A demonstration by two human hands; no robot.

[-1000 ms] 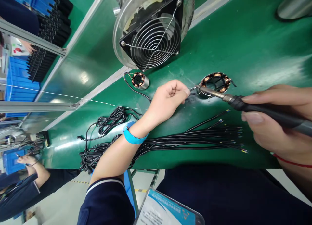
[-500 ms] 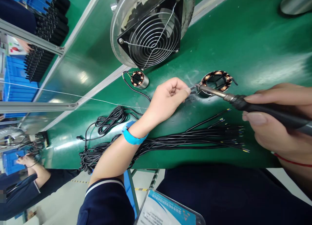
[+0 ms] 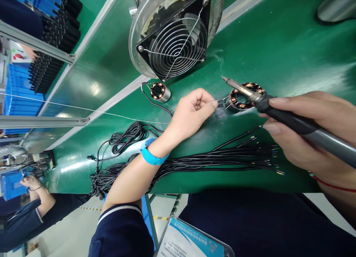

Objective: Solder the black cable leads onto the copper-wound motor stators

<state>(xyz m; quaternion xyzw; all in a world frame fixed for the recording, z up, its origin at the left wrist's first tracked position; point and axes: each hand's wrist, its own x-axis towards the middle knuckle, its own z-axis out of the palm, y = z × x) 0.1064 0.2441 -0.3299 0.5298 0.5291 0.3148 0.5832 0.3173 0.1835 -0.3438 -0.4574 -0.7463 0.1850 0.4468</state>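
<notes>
A near-left slip by the right hand (image 3: 311,157), clasping the soldering iron (image 3: 292,119), could burn the left hand (image 3: 191,112) pinching thin wires (image 3: 220,103).

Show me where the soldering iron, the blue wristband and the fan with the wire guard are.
Soldering iron (image 3: 292,120): head view, on its dark handle.
Blue wristband (image 3: 153,155): head view, on the band's outer face.
Fan (image 3: 177,56): head view, at the middle of its guard.
</notes>
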